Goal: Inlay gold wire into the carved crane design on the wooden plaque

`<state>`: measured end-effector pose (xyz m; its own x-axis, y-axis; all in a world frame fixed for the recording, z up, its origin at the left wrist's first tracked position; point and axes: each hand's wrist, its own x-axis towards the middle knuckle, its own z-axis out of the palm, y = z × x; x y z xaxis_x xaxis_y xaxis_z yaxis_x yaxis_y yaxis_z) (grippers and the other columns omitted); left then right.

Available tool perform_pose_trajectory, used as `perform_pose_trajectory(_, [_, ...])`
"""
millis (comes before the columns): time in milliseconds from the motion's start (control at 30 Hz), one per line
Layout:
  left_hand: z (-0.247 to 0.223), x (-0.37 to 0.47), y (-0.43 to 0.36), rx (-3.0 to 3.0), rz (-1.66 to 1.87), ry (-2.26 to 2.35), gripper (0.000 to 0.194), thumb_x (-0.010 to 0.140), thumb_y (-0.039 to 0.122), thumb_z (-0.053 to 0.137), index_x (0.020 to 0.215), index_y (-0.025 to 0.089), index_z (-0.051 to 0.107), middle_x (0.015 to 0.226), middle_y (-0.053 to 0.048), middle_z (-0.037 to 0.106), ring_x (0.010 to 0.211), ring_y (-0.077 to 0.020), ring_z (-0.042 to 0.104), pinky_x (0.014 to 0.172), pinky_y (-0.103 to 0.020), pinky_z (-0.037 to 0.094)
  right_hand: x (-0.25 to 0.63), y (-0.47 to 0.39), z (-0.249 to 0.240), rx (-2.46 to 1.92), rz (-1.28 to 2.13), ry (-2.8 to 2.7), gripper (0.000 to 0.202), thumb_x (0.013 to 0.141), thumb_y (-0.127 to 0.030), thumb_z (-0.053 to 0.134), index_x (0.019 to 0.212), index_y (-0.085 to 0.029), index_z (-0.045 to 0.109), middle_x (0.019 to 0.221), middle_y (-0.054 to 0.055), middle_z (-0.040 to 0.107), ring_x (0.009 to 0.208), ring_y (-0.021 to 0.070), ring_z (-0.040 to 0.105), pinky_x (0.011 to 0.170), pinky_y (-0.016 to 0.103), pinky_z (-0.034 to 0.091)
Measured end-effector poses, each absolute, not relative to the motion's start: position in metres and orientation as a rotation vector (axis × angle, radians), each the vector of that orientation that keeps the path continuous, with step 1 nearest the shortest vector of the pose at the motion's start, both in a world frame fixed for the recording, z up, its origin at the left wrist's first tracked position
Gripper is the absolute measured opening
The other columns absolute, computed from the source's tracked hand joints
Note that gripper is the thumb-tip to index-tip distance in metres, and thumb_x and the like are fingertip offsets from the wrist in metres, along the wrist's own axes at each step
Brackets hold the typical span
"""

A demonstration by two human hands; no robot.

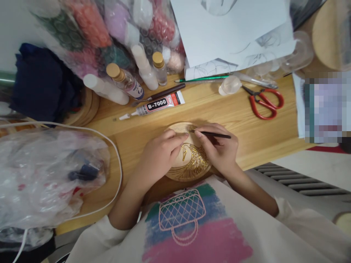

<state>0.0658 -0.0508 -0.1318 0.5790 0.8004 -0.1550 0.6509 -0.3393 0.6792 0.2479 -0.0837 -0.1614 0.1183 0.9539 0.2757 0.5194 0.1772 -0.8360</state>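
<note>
A round wooden disc [189,174] lies near the table's front edge, with gold wire-like lines forming a fan pattern on its lower right. My right hand [221,146] is closed round a slim dark tool [216,134], whose tip points left over the disc's upper part. My left hand [161,153] rests on the disc's left side, its index finger reaching close to the tool's tip. Whether the left fingertips pinch anything is too small to tell.
Behind the disc lie a B-7000 glue tube [157,105] and a dark-handled tool [167,92]. Small bottles [123,80] stand farther back. Red-handled scissors [264,102] lie at the right. Plastic bags [41,175] and a white cable [119,157] are at the left.
</note>
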Motion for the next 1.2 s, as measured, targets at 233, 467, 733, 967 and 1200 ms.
perform_pose_trajectory(233, [-0.1306, 0.0657, -0.0507, 2.089, 0.224, 1.157, 0.030, 0.097, 0.017, 0.048, 0.120, 0.022, 0.068, 0.100, -0.005, 0.070, 0.090, -0.0178, 0.066, 0.080, -0.030, 0.052, 0.2477, -0.0839, -0.1590, -1.494, 0.602, -1.537, 0.009, 0.087, -0.020, 0.065, 0.091, -0.025, 0.072, 0.087, 0.000, 0.076, 0.084, 0.0174, 0.071, 0.079, 0.035, 0.058])
perform_pose_trajectory(467, [-0.1307, 0.0668, -0.0507, 2.077, 0.233, 1.156, 0.029, 0.097, 0.018, 0.049, 0.119, 0.021, 0.068, 0.104, -0.006, 0.071, 0.094, -0.0194, 0.067, 0.083, -0.033, 0.053, 0.2484, -0.0838, -0.1602, -1.469, 0.607, -1.539, 0.010, 0.087, -0.018, 0.066, 0.092, -0.024, 0.071, 0.087, 0.000, 0.076, 0.085, 0.0163, 0.070, 0.079, 0.033, 0.058])
perform_pose_trajectory(733, [-0.1312, 0.0660, -0.0512, 2.076, 0.241, 1.155, 0.029, 0.097, 0.019, 0.049, 0.119, 0.022, 0.068, 0.103, -0.005, 0.071, 0.092, -0.0187, 0.067, 0.082, -0.032, 0.052, 0.2481, -0.0847, -0.1598, -1.488, 0.599, -1.548, 0.009, 0.087, -0.020, 0.066, 0.090, -0.024, 0.072, 0.086, 0.000, 0.076, 0.083, 0.0172, 0.071, 0.077, 0.034, 0.058])
perform_pose_trajectory(967, [-0.1298, 0.0659, -0.0507, 2.068, 0.246, 1.149, 0.029, 0.096, 0.018, 0.051, 0.119, 0.021, 0.068, 0.104, -0.005, 0.072, 0.092, -0.0196, 0.068, 0.081, -0.033, 0.053, 0.2476, -0.0830, -0.1588, -1.467, 0.590, -1.536, 0.010, 0.086, -0.017, 0.066, 0.090, -0.024, 0.072, 0.085, 0.000, 0.076, 0.082, 0.0165, 0.070, 0.077, 0.033, 0.058])
perform_pose_trajectory(1200, [-0.1309, 0.0656, -0.0510, 2.069, 0.267, 1.145, 0.028, 0.097, 0.018, 0.050, 0.118, 0.022, 0.068, 0.106, -0.004, 0.072, 0.095, -0.0182, 0.067, 0.083, -0.031, 0.053, 0.2484, -0.0823, -0.1595, -1.465, 0.576, -1.500, 0.010, 0.086, -0.017, 0.066, 0.089, -0.024, 0.072, 0.084, 0.001, 0.076, 0.082, 0.0173, 0.071, 0.076, 0.034, 0.058])
